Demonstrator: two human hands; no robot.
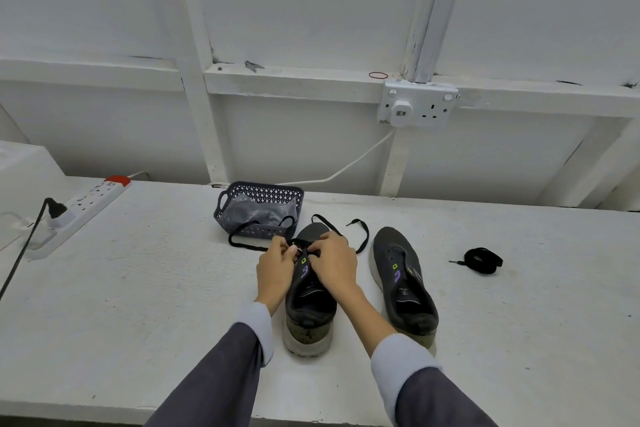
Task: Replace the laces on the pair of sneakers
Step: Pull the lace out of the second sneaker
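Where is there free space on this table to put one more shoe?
A bare patch of table lies between the power strip and the left sneaker. Another lies right of the coiled lace, past the right sneaker. It is crowded in front of the basket, where the left hand, the right hand and the loose ends of the threaded lace lie.

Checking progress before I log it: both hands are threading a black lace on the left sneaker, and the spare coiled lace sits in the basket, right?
Not quite: in the head view the coiled lace lies on the table right of the other sneaker, not in the basket. The rest holds.
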